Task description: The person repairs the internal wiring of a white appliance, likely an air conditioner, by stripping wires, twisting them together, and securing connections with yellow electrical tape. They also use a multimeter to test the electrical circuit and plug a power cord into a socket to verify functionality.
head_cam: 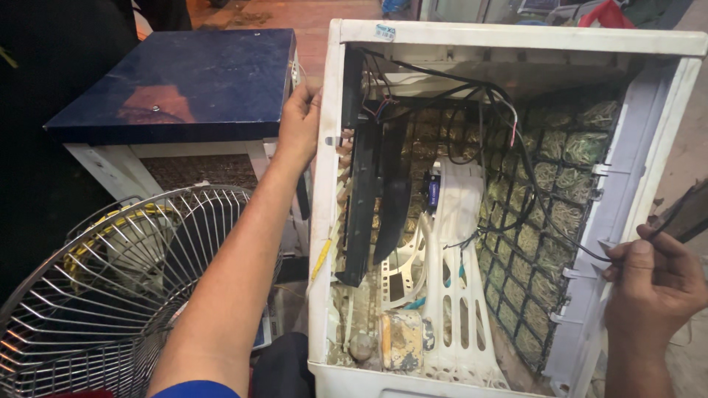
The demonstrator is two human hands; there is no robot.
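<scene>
L hand is gripping the left wall of the open air cooler cabinet near the top, fingers wrapped round the edge, steadying the white shell. R hand is sitting at the right rim, fingers pinched together on a black wire that's running from the rim up into the wire bundle at the top of the cabinet. R hand is also looking like it's holding a dark flat piece — can't tell what it is, edge of frame.

Inside: black fan blade and dark vertical panel on the left side, white slotted motor bracket in the middle, cooling pad w/ mesh lining the back and right wall, grimy pump block at the bottom.

Step in hand, imo: working the wiring w/ the back open, cabinet being held still while the wire is being pulled/routed. Next move is needing slack checked along the wire — it's crossing the pad mesh and could snag; keep L hand bracing.

Nearby: round wire fan guard lower left, second cooler w/ dark blue top behind it.
</scene>
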